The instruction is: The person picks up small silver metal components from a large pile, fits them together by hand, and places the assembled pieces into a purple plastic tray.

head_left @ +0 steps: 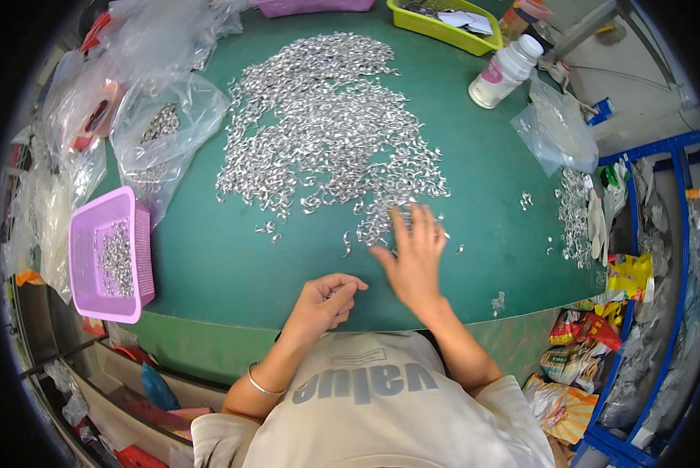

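Note:
A large heap of small curved silver metal pieces (326,117) spreads over the green table. My right hand (416,261) is open, fingers apart, with its fingertips over the near edge of the heap. Whether any piece is under those fingers is hidden. Close to the table's front edge, my left hand (324,304) is curled closed. A bit of silver shows inside its fist, so it holds some of the small metal pieces; how many I cannot tell.
A purple basket (143,257) with more pieces stands at left, beside a clear plastic bag (174,140). At far right are a white bottle (506,72), a yellow-green tray (444,30) and another plastic bag (557,129). A smaller pile (575,218) lies by the right edge.

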{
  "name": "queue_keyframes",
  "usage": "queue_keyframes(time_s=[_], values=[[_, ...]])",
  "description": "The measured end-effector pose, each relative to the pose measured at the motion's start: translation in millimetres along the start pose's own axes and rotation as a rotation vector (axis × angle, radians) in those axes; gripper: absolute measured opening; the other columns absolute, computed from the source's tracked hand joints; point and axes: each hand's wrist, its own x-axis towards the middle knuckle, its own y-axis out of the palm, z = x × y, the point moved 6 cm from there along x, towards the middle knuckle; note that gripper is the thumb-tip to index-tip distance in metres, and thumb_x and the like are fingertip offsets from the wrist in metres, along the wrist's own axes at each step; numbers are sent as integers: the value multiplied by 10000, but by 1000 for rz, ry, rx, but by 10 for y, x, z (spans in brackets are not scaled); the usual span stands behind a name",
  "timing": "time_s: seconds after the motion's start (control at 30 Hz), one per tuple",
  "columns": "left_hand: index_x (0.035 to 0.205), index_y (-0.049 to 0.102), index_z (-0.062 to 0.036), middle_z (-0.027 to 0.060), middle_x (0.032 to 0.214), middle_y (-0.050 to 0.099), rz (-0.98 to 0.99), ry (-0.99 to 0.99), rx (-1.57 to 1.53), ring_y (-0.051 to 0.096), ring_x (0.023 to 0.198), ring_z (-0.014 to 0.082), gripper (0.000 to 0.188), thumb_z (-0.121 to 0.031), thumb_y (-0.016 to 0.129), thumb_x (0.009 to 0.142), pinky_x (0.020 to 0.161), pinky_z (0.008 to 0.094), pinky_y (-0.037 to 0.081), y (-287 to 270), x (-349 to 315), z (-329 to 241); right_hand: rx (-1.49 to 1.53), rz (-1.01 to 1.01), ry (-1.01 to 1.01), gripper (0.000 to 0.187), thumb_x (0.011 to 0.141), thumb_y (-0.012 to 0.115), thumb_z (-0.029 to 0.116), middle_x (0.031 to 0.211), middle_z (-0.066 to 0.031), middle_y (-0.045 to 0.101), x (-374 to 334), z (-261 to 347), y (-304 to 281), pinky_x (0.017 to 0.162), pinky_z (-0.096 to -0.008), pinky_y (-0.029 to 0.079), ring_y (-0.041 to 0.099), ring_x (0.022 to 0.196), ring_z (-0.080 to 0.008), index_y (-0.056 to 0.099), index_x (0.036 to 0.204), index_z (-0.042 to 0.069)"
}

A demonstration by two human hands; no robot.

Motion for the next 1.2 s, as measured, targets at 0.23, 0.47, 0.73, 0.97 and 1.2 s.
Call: queue_keyframes(time_s=[0.23, 0.47, 0.73, 0.97, 1.2], values=[[973, 556, 32, -14, 618, 483, -120, 148, 460, 385, 499, 33, 174, -83, 489, 861, 417, 190, 300, -52, -4, 100, 500, 61, -254, 345, 732, 573, 20, 1194, -154, 452, -3, 421, 147, 906, -409, 339, 391, 1135, -328, 535, 1075, 18], [1037, 544, 11, -16, 533, 477, -215, 221, 564, 397, 453, 43, 210, -70, 501, 848, 423, 212, 339, -69, 29, 29, 776, -87, -172, 233, 730, 590, 35, 970, -105, 593, -64, 210, -254, 847, -370, 377, 522, 961, -272, 606, 962, 46], [1044, 557, 5, -52, 556, 428, -461, 498, 659, 340, 461, 17, 215, -52, 471, 855, 407, 181, 274, 15, -2, -175, 219, -249, 173, 252, 715, 607, 21, 906, -144, 515, -386, -874, -633, 770, -374, 398, 493, 859, -305, 568, 963, 4], [926, 619, -10, 153, 602, 540, -146, 586, 1029, 433, 449, 148, 148, -56, 529, 819, 470, 294, 385, 564, 145, -50, 542, -124, 20, 215, 742, 555, -30, 916, -172, 517, -310, -408, -216, 738, -367, 430, 515, 842, -332, 557, 957, -18], [947, 617, -12, 206, 610, 538, -503, 650, 1118, 502, 458, 236, 164, -50, 531, 812, 488, 314, 407, 167, 193, -334, 444, -151, -16, 349, 745, 615, 79, 1104, -151, 489, 40, -575, -475, 886, -400, 356, 437, 1057, -317, 532, 1083, 46]])
